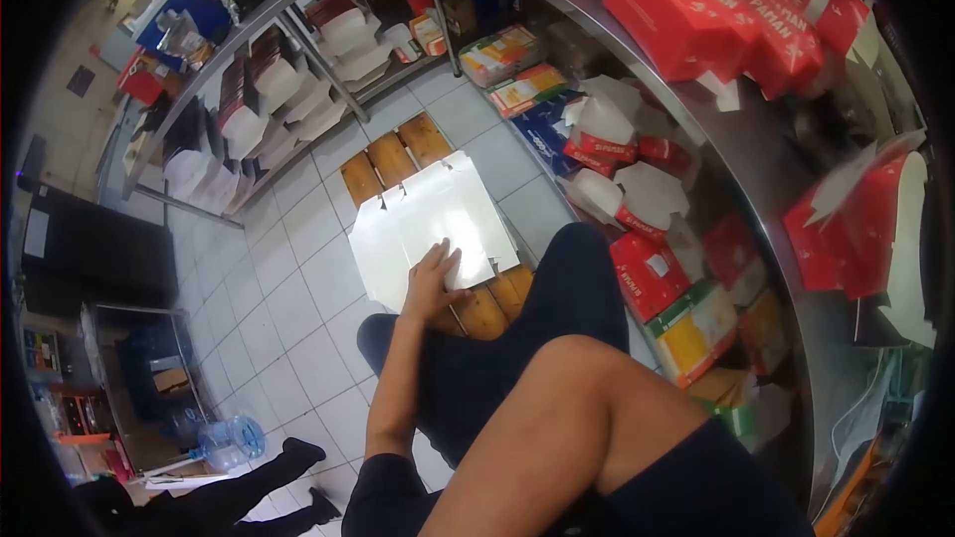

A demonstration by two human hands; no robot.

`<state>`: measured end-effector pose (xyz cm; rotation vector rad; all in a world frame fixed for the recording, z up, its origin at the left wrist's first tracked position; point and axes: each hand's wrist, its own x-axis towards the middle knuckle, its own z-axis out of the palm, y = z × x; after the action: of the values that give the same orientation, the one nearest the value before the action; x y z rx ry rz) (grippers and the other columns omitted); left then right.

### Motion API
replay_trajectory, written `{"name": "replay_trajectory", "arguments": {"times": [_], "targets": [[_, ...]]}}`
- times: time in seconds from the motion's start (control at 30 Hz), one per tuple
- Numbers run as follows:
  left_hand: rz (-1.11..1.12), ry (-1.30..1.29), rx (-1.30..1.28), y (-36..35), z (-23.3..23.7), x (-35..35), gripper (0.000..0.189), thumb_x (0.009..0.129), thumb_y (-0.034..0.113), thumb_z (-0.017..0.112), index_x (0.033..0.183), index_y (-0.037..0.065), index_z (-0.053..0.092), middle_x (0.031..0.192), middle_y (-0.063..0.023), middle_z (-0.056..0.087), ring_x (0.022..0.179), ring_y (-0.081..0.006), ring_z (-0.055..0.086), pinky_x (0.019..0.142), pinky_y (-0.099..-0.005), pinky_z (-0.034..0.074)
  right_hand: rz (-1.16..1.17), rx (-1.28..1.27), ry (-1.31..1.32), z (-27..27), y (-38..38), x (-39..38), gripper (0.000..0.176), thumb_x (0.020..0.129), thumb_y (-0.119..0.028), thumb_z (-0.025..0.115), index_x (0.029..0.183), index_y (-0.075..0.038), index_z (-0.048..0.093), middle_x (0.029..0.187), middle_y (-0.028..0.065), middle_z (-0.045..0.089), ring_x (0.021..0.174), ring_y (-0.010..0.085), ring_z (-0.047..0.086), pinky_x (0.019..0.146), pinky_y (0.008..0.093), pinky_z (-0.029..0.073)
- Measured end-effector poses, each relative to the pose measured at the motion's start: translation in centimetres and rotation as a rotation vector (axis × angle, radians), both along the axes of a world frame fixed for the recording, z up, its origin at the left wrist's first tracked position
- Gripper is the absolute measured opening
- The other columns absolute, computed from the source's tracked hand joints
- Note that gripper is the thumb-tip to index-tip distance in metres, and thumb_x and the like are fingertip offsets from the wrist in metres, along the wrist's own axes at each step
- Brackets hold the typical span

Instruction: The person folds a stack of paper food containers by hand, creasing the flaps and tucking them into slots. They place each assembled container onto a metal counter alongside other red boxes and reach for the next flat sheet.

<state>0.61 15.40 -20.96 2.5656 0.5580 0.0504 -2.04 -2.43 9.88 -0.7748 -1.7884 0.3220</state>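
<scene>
Dark cloth covers the knees [582,273], just beyond the bent right arm [557,408]; the right hand is out of view, so its state cannot be told. Between and past the knees, the left hand [430,283] rests with fingers spread on flat white cardboard [428,219], which lies across a slatted wooden surface [391,156]. Farther off, folded white boxes [264,89] sit on a metal shelf [343,85].

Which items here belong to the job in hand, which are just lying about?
In hand, likely:
- white cardboard sheet, under the left hand
- slatted wooden bench beneath it

Lying about, likely:
- red SI PAMAN cartons
- dark-and-white cartons
- clear water jug
</scene>
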Motion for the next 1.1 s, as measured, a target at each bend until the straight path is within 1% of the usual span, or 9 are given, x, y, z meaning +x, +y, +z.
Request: {"name": "replay_trajectory", "arguments": {"times": [0.23,0.33,0.57,0.63,0.7,0.77,0.9,1.03,1.1], "targets": [[-0.096,-0.125,-0.068,1.0,2.6,-1.4,0.056,0.082,0.028,0.082,0.132,0.008,0.068,0.15,-0.0161,0.054,0.14,-0.0375,0.048,0.112,-0.0432,0.044,0.172,-0.024,-0.065,0.8,-0.3,2.1,0.032,0.095,-0.017,0.061,0.121,0.002,0.063,0.132,0.0257,0.054,0.128,0.0372,0.05,0.105,0.0484,0.042],[0.082,-0.126,-0.313,0.4,4.3,-1.7,0.023,0.098,0.019,0.065,0.111,0.004,0.075,0.115,-0.0161,0.073,0.109,-0.0323,0.07,0.091,-0.0381,0.056,0.223,-0.023,-0.091,1.3,-0.2,3.5,0.032,0.095,-0.017,0.062,0.121,0.001,0.064,0.132,0.0253,0.055,0.13,0.0367,0.049,0.105,0.0482,0.041],[0.418,-0.549,-0.11,-2.2,12.5,-1.7,0.016,0.098,0.011,0.064,0.106,0.0,0.073,0.093,-0.0157,0.072,0.083,-0.0294,0.071,0.079,-0.0364,0.054,0.378,-0.026,-0.16,2.6,0.1,6.2,0.032,0.095,-0.016,0.063,0.122,0.0,0.065,0.131,0.0241,0.056,0.134,0.0357,0.047,0.107,0.0478,0.039],[0.464,-0.523,0.055,-5.4,17.1,-2.8,0.015,0.099,0.012,0.063,0.105,0.001,0.071,0.094,-0.0151,0.072,0.087,-0.0283,0.07,0.078,-0.0348,0.053,-0.368,-0.059,-0.025,-0.7,0.4,12.8,0.035,0.089,-0.03,0.074,0.119,-0.012,0.07,0.137,0.0233,0.05,0.131,0.0416,0.043,0.109,0.0515,0.034],[0.488,-0.57,-0.233,-6.4,18.8,-4.4,0.014,0.099,0.01,0.063,0.106,0.001,0.071,0.098,-0.0148,0.072,0.089,-0.0278,0.07,0.079,-0.0339,0.053,-0.696,-0.165,-0.21,-2.7,-0.8,18.5,0.074,0.084,-0.046,0.079,0.142,-0.008,0.054,0.153,0.0221,0.042,0.139,0.0452,0.038,0.116,0.0547,0.028],[0.433,-0.566,-0.444,-9.2,21.4,-5.3,0.014,0.098,0.008,0.063,0.108,0.002,0.07,0.105,-0.0143,0.073,0.093,-0.0273,0.071,0.081,-0.0333,0.053,-0.59,-0.395,-0.114,-5.1,-2.1,20.8,0.073,0.081,-0.042,0.082,0.139,-0.007,0.056,0.154,0.0215,0.043,0.141,0.0445,0.037,0.119,0.055,0.024],[0.214,-0.413,-0.51,-12.4,23.1,-5.1,0.018,0.1,0.008,0.062,0.115,0.0,0.068,0.104,-0.0126,0.073,0.096,-0.0239,0.07,0.087,-0.0346,0.053,-0.474,-0.254,0.065,-9.1,-4.1,21.8,0.041,0.083,-0.036,0.081,0.11,-0.01,0.064,0.125,0.0147,0.063,0.129,0.0379,0.051,0.12,0.0549,0.022],[0.109,-0.489,-0.908,-13.3,22.6,-3.8,0.019,0.104,0.014,0.059,0.118,0.003,0.065,0.103,-0.0081,0.072,0.095,-0.0173,0.068,0.087,-0.031,0.053,-0.463,-0.214,0.451,-7.5,-4.0,21.1,0.036,0.081,-0.033,0.084,0.098,-0.013,0.06,0.107,0.0096,0.066,0.12,0.0347,0.056,0.119,0.0568,0.023],[0.118,-0.514,-1.118,-13.7,21.7,-2.8,0.02,0.105,0.016,0.058,0.12,0.004,0.063,0.101,-0.0058,0.071,0.095,-0.0142,0.067,0.086,-0.0296,0.053,-0.033,-0.11,0.56,-5.7,-4.2,21.4,0.039,0.078,-0.031,0.088,0.099,-0.013,0.06,0.098,0.0067,0.067,0.115,0.0356,0.058,0.118,0.0587,0.025]]}}
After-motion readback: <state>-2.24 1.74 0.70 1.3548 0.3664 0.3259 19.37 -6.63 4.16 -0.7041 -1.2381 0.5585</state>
